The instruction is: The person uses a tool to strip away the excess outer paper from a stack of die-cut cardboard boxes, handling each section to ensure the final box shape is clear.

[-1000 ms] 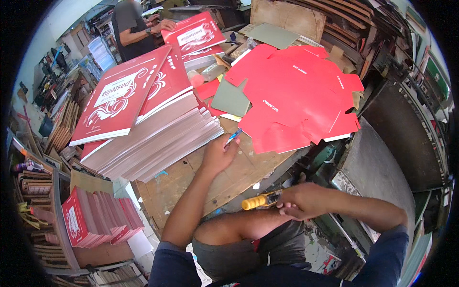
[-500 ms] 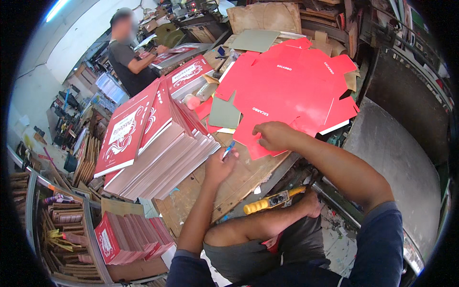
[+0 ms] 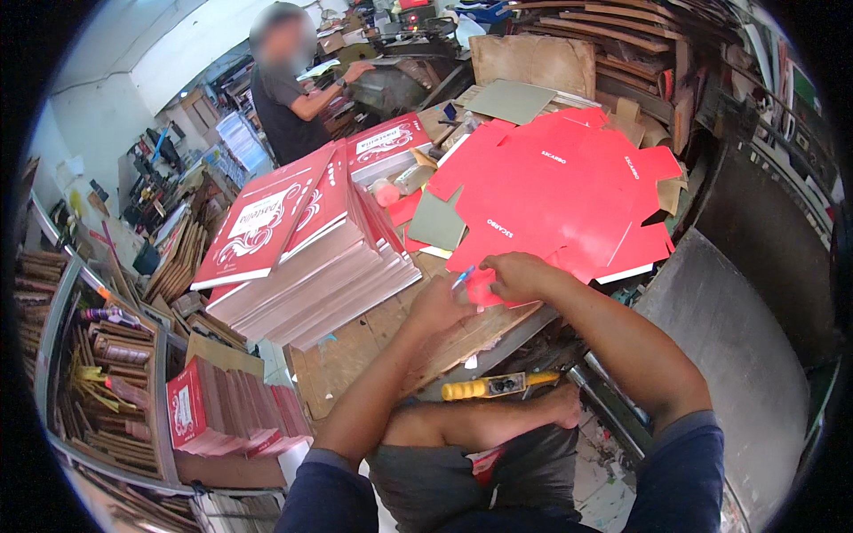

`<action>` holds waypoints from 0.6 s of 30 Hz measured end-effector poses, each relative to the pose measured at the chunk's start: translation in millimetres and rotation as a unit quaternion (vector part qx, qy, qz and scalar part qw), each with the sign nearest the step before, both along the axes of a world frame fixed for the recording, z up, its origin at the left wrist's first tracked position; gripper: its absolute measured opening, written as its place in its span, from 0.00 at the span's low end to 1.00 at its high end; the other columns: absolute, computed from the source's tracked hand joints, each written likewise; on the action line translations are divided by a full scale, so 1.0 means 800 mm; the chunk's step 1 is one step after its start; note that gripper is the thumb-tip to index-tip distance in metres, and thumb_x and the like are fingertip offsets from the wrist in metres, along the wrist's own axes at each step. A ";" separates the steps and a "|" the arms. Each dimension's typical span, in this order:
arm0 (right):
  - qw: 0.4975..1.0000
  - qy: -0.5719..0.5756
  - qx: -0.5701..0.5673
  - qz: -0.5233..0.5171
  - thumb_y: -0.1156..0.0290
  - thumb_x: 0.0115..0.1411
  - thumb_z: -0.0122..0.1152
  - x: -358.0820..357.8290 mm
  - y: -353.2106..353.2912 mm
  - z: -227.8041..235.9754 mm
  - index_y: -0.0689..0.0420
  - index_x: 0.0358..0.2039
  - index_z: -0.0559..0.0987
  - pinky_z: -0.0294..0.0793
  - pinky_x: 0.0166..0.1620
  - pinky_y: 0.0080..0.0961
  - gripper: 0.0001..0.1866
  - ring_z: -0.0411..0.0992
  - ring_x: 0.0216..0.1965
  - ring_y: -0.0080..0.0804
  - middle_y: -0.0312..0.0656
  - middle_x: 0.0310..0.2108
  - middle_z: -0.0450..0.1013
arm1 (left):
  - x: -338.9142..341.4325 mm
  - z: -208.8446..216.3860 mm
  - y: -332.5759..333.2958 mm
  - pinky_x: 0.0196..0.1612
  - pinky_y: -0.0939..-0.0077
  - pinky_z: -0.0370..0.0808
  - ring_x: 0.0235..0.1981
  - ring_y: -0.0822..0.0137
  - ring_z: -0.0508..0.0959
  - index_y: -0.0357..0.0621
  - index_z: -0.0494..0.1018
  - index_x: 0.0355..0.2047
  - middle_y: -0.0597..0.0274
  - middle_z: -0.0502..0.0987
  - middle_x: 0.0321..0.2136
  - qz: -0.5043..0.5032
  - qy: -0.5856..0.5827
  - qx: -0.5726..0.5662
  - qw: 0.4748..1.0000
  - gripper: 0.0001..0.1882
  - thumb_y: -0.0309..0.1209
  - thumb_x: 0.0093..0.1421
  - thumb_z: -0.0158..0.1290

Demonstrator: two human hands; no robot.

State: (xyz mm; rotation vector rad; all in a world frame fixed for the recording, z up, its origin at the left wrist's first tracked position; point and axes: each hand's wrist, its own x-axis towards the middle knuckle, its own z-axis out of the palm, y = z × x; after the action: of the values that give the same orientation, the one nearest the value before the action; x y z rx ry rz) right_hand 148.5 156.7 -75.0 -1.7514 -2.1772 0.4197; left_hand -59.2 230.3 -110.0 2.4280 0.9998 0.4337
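My left hand (image 3: pixel 437 304) is closed around a slim blue pen-like tool (image 3: pixel 463 277), its tip pointing up beside the near corner of a red sheet. That sheet is a die-cut box blank (image 3: pixel 542 191) with notched flaps and small white lettering, lying on top of other blanks on the table. My right hand (image 3: pixel 522 277) has its fingers curled onto the near flap of the top blank and seems to pinch it. The two hands are close together, the flap between them. Left of them rises a tall stack of red-and-white printed cards (image 3: pixel 302 289).
A yellow-handled tool (image 3: pixel 493 386) lies below the table edge near my leg. Grey board pieces (image 3: pixel 435 220) lie beside the blanks. A metal plate (image 3: pixel 737 311) stands at right. More red stacks (image 3: pixel 235 409) are lower left. Another person (image 3: pixel 289 98) stands behind at left.
My left hand has moved forward and right with the blue tool, up to the red flap. My right hand stays at the flap. The other person's hand has lifted away from their work.
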 end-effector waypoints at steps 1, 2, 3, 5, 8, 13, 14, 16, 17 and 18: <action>1.000 0.007 -0.009 0.000 0.67 0.52 0.60 0.002 0.002 0.001 0.59 0.52 0.72 0.73 0.49 0.41 0.25 0.74 0.45 0.50 0.54 0.42 0.76 | 0.002 0.004 0.000 0.32 0.65 0.71 0.28 0.61 0.74 0.39 0.71 0.49 0.56 0.72 0.27 0.010 -0.011 -0.023 1.000 0.42 0.50 0.37 0.71; 1.000 0.015 -0.019 -0.001 0.68 0.52 0.60 0.003 0.003 0.002 0.60 0.52 0.72 0.73 0.49 0.41 0.25 0.74 0.45 0.50 0.54 0.41 0.76 | 0.003 0.006 -0.001 0.32 0.66 0.71 0.29 0.62 0.74 0.39 0.70 0.50 0.58 0.72 0.27 0.019 -0.023 -0.047 0.998 0.43 0.48 0.36 0.72; 1.000 0.011 -0.019 0.004 0.68 0.52 0.60 0.005 0.002 0.000 0.60 0.52 0.72 0.73 0.49 0.41 0.25 0.74 0.45 0.50 0.54 0.41 0.76 | 0.005 0.006 -0.003 0.32 0.66 0.71 0.29 0.62 0.74 0.39 0.70 0.50 0.58 0.72 0.27 0.024 -0.027 -0.047 0.998 0.43 0.48 0.36 0.72; 1.000 0.013 -0.025 0.001 0.66 0.51 0.60 0.004 0.003 -0.002 0.56 0.52 0.73 0.73 0.48 0.42 0.25 0.74 0.45 0.50 0.53 0.41 0.76 | 0.006 -0.003 0.002 0.32 0.68 0.71 0.30 0.64 0.74 0.42 0.68 0.53 0.61 0.71 0.27 0.051 -0.054 -0.099 0.992 0.45 0.46 0.35 0.72; 0.999 0.034 -0.039 0.011 0.66 0.52 0.61 0.001 0.006 -0.006 0.57 0.51 0.73 0.73 0.48 0.41 0.24 0.75 0.44 0.50 0.53 0.41 0.76 | 0.002 -0.014 0.006 0.32 0.69 0.70 0.28 0.66 0.72 0.44 0.69 0.51 0.65 0.69 0.26 0.066 -0.050 -0.083 0.993 0.43 0.44 0.35 0.72; 0.998 0.049 -0.036 0.019 0.65 0.52 0.61 0.007 0.005 -0.009 0.58 0.51 0.73 0.73 0.48 0.40 0.25 0.75 0.43 0.51 0.55 0.40 0.76 | 0.010 0.014 -0.012 0.31 0.71 0.69 0.27 0.69 0.70 0.46 0.69 0.45 0.67 0.67 0.25 0.079 -0.076 -0.178 0.978 0.37 0.41 0.35 0.72; 0.997 0.059 -0.043 0.011 0.65 0.52 0.61 0.006 0.003 -0.005 0.58 0.52 0.73 0.73 0.49 0.40 0.26 0.75 0.43 0.51 0.55 0.40 0.76 | 0.012 0.019 -0.016 0.30 0.72 0.68 0.27 0.70 0.70 0.46 0.69 0.44 0.68 0.66 0.25 0.083 -0.101 -0.216 0.967 0.35 0.38 0.35 0.72; 0.996 0.064 -0.060 0.006 0.65 0.52 0.61 0.000 0.005 -0.001 0.58 0.53 0.72 0.73 0.49 0.39 0.26 0.75 0.43 0.51 0.55 0.41 0.76 | 0.010 0.003 -0.007 0.31 0.73 0.69 0.27 0.70 0.70 0.46 0.70 0.43 0.68 0.66 0.25 0.098 -0.094 -0.190 0.972 0.33 0.36 0.36 0.72; 0.995 0.068 -0.074 0.003 0.65 0.52 0.61 -0.004 0.006 0.000 0.58 0.53 0.72 0.73 0.49 0.39 0.27 0.75 0.43 0.51 0.56 0.42 0.76 | 0.008 -0.005 -0.003 0.31 0.74 0.69 0.27 0.71 0.70 0.46 0.70 0.43 0.69 0.66 0.25 0.113 -0.087 -0.160 0.977 0.32 0.33 0.37 0.71; 0.995 0.068 -0.075 0.004 0.65 0.52 0.61 -0.008 0.009 0.000 0.58 0.53 0.72 0.73 0.49 0.39 0.27 0.75 0.43 0.51 0.56 0.42 0.76 | 0.006 -0.014 0.000 0.31 0.74 0.69 0.27 0.71 0.70 0.46 0.70 0.43 0.69 0.66 0.25 0.114 -0.088 -0.161 0.976 0.32 0.33 0.37 0.71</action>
State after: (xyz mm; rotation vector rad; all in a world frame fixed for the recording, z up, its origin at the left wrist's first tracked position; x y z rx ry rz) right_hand 142.2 163.8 -74.8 -1.7333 -2.1063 0.7001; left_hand -54.4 230.6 -121.0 1.9613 1.1756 0.5100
